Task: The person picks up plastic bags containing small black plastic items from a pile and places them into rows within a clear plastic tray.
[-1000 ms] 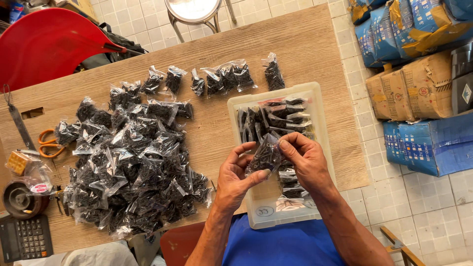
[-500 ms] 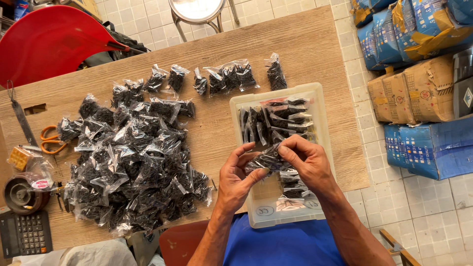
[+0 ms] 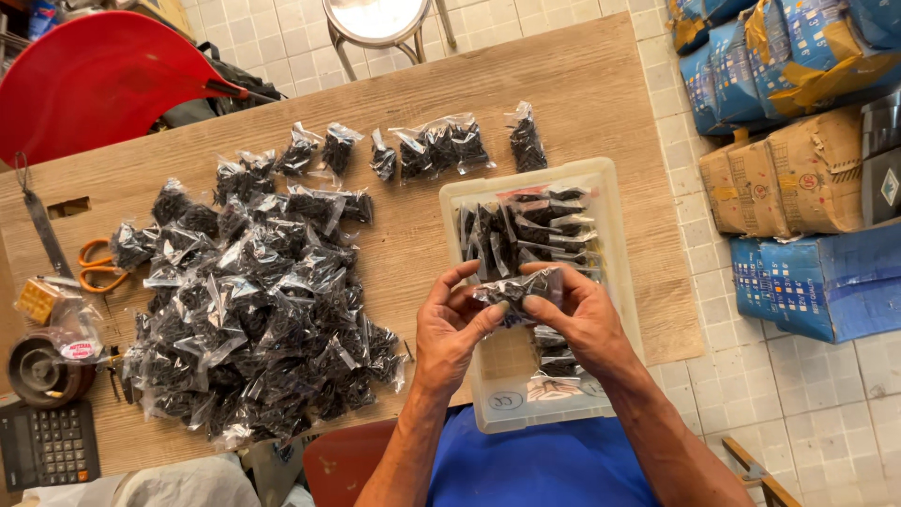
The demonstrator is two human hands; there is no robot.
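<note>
Head view looks straight down on my two hands, which meet over a shallow translucent plastic tray (image 3: 619,244) set on the wooden table (image 3: 582,84). Between them I hold one small clear plastic bag of dark bits (image 3: 514,288). My left hand (image 3: 452,330) has its thumb and fingers closed on the bag's left end, and my right hand (image 3: 584,317) pinches the right end, so the bag sits stretched flat just above the tray's middle. In the tray's far half, more such bags stand packed in rows (image 3: 526,230); a few lie loose under my right hand. To my left spreads a big heap of the same filled bags (image 3: 253,310), well apart from the tray. Orange-handled scissors (image 3: 94,266) and a black calculator (image 3: 47,446) lie at the table's left edge.
</note>
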